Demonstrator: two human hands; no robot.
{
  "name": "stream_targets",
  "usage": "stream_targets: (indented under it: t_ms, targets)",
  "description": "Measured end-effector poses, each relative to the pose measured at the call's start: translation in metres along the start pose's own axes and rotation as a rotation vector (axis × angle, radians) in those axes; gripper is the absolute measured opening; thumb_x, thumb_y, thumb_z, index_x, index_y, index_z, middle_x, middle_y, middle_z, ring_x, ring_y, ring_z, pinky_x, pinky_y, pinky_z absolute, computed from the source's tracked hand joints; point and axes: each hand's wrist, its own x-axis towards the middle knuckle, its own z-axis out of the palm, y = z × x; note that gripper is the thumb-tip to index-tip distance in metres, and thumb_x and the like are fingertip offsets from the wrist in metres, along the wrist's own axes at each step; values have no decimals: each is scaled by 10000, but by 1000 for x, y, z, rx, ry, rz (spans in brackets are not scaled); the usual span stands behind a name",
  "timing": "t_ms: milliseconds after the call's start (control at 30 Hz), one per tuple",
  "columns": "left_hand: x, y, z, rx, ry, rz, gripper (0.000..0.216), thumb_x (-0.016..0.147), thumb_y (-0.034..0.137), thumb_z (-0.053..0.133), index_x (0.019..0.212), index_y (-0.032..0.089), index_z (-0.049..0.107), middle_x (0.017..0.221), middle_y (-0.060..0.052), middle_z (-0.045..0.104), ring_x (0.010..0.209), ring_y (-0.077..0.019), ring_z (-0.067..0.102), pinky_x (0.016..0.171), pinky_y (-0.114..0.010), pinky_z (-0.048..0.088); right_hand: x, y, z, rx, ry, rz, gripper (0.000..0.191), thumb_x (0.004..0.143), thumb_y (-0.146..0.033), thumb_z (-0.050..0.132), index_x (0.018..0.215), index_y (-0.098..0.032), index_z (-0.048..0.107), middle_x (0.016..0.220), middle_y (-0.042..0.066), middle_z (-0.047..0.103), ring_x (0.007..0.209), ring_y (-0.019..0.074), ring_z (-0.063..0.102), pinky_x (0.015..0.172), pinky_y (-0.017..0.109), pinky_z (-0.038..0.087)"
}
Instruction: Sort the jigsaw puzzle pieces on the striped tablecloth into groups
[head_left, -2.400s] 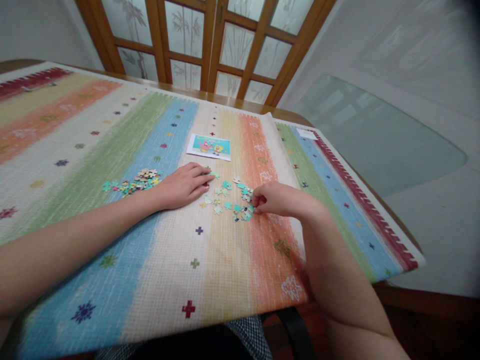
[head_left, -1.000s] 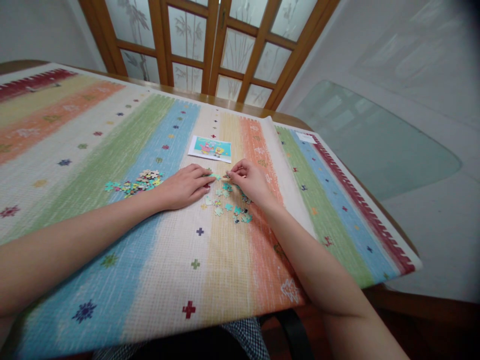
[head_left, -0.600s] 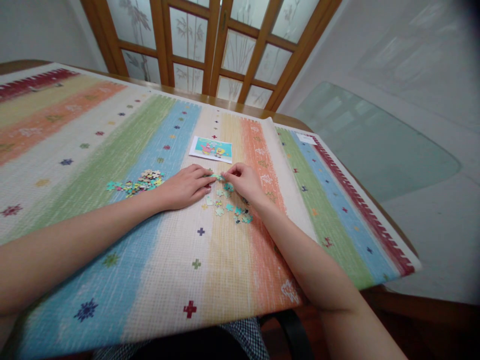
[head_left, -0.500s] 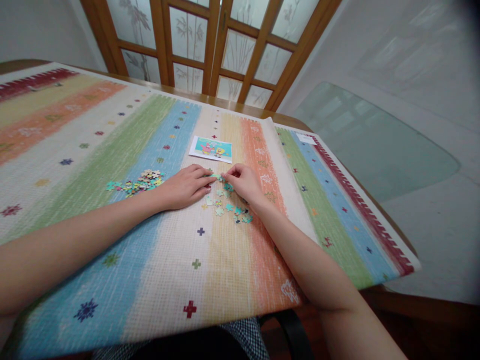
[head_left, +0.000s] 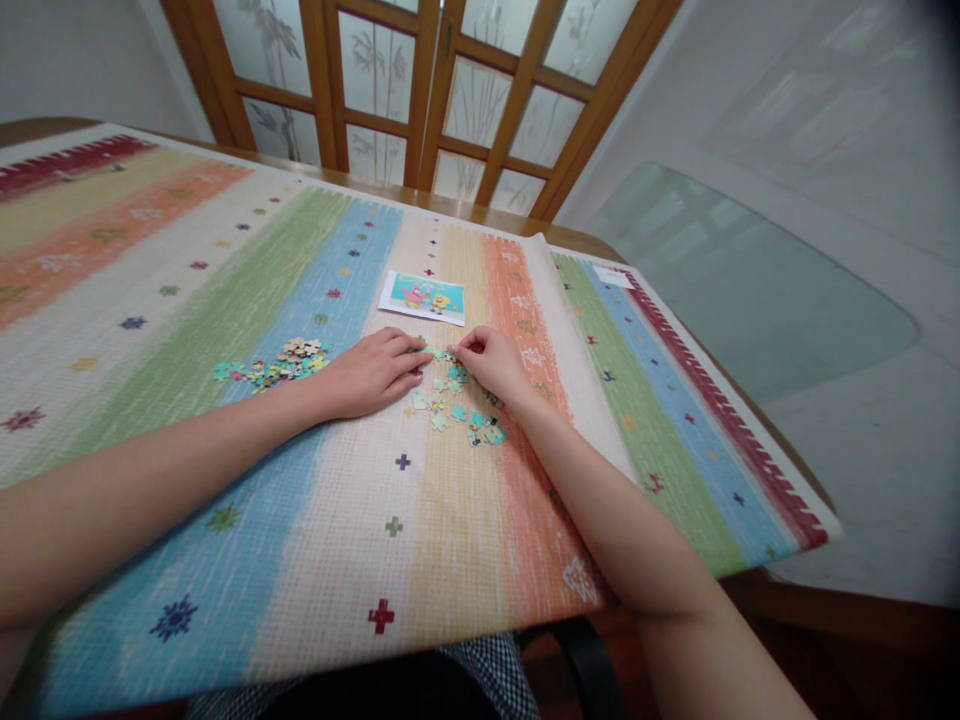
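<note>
My left hand (head_left: pixel 379 372) lies palm down on the cloth, fingers stretched out, with the fingertips resting at the edge of small joined green-blue puzzle pieces (head_left: pixel 435 353). Opposite it, my right hand (head_left: pixel 493 364) pinches with thumb and forefinger at the right end of those pieces; a puzzle piece seems to be between the fingertips, mostly hidden by them. Loose turquoise puzzle pieces (head_left: pixel 459 413) are scattered just below, between both hands. Beyond the hands lies a small picture card (head_left: pixel 424 298) with a pink and a yellow cartoon figure.
A heap of mixed puzzle pieces (head_left: pixel 289 362) sits left of my left hand, partly behind the forearm. The striped tablecloth (head_left: pixel 337 560) covers the table. A white paper slip (head_left: pixel 613 278) lies near the far right edge. Wooden doors with glass panes (head_left: pixel 379 68) stand behind.
My right hand has shifted very slightly to the right, its fingertips a little farther from the left hand's. The left hand stays in place.
</note>
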Motion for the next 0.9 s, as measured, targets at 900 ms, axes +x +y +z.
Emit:
stream_targets:
  t_ms: [900]
  targets:
    - [-1,0,0,61,-12,11,466,1074,418,361,1394,168,591,1369,-110,594,1275,-267,475,1137,-421,360,7,13,-29,238,15,1,176,831,-309,711,732,-185,636,709,9,652,666,151,571,638,288,394]
